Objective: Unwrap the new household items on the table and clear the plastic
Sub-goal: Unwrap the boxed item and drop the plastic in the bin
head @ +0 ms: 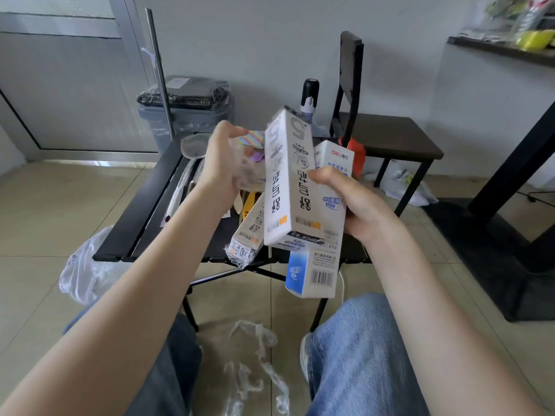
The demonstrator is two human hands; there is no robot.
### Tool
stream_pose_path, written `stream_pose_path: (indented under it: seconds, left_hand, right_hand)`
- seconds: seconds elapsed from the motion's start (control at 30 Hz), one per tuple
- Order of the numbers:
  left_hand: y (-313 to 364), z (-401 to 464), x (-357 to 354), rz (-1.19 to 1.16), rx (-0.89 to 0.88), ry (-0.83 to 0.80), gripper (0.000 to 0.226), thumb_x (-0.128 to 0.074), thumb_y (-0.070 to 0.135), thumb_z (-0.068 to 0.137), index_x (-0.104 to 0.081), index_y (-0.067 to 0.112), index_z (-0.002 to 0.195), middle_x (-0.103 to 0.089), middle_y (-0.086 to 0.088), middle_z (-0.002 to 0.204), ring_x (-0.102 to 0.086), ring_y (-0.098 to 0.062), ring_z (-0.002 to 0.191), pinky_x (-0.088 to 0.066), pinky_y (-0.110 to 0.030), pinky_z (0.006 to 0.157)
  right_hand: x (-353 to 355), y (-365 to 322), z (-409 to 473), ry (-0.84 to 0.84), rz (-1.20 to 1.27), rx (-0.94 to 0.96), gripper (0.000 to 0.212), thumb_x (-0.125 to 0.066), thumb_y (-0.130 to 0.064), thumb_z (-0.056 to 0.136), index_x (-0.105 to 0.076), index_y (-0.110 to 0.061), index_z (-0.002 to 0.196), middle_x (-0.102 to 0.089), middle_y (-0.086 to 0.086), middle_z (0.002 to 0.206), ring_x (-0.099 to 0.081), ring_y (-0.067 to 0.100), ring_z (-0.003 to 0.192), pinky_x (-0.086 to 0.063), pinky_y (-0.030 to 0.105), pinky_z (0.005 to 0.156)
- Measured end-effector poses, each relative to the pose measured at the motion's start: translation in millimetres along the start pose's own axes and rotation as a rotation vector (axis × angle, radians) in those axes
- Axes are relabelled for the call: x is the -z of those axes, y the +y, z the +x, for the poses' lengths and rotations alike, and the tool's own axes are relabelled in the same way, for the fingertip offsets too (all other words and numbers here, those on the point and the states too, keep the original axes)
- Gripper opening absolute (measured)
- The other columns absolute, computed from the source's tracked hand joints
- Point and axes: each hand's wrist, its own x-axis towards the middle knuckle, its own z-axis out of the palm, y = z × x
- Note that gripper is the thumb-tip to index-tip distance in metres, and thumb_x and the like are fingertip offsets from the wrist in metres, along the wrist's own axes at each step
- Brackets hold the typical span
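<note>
Three white boxes [295,187] with upside-down print sit bunched in the right hand [354,202], which grips them. Left hand [223,166] squeezes crinkly clear plastic [249,175].

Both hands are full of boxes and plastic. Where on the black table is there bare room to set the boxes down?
The black table shows bare surface along its near-left slats, bordered by the near edge and the wrapped utensils. The far-left end is crowded by a wrapped strainer. The middle and right are hidden behind the boxes in the right hand and the plastic in the left hand.
</note>
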Motion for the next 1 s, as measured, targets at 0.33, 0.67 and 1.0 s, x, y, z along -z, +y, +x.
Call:
stream_pose_path:
  seconds: [0.33,0.67,1.0]
  left_hand:
    - [-2.1,-10.8,4.7,0.533,0.149,-0.534,0.062,-0.036,0.054,0.092,-0.059,0.009,0.056,-0.060,0.003,0.047,-0.051,-0.004,0.036,-0.034,-0.013,0.039]
    - [-4.5,-7.6,5.5,0.620,0.106,-0.557,0.018,-0.056,0.026,0.094,-0.063,0.010,0.093,-0.072,0.002,0.069,-0.062,-0.004,0.048,-0.040,-0.008,0.041]
    - [-19.1,15.6,-2.3,0.421,0.067,-0.257,0.011,-0.064,0.026,0.088,-0.063,0.018,0.095,-0.075,0.003,0.076,-0.071,-0.009,0.066,-0.052,-0.018,0.050]
  right_hand:
    - [1.1,7.1,10.4,0.002,0.027,-0.017,0.006,-0.060,-0.018,0.091,-0.064,-0.018,0.086,-0.073,-0.005,0.067,-0.069,0.007,0.059,-0.054,0.019,0.052]
    - [0.7,-3.4,52.4,0.209,-0.170,0.090,0.056,-0.047,-0.056,0.094,-0.051,-0.010,0.127,-0.068,0.006,0.115,-0.070,0.015,0.092,-0.058,0.025,0.066]
    - [-7.5,-12.9,61.0,0.093,-0.257,0.084,0.058,-0.057,-0.056,0.088,-0.046,-0.016,0.129,-0.069,0.006,0.110,-0.072,0.016,0.082,-0.055,0.027,0.059]
